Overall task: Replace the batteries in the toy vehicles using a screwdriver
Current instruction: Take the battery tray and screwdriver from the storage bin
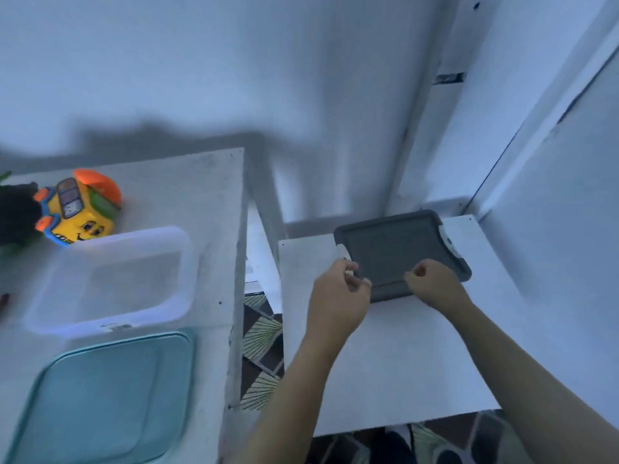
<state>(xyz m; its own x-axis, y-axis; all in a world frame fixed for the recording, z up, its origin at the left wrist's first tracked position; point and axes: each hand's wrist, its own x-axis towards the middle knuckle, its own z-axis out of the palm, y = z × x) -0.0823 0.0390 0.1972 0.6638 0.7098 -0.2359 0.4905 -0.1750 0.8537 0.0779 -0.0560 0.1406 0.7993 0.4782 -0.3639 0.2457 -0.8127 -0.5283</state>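
A yellow toy vehicle (78,212) with an orange cap, blue trim and a painted face lies tilted at the back of the left white table (207,202). Both my hands are over the lower right white table (402,356), far from the toy. A flat grey tray (395,249) lies there. My left hand (338,289) pinches its near left corner between curled fingers and thumb. My right hand (433,284) has its fingers curled over the tray's near edge. No screwdriver or batteries can be made out; the picture is blurred.
On the left table, a clear plastic container (114,279) stands in front of the toy, with a teal lid (107,396) nearer me. A black object (16,216) sits at the far left. A gap over patterned floor (261,346) separates the tables. Walls close the back and right.
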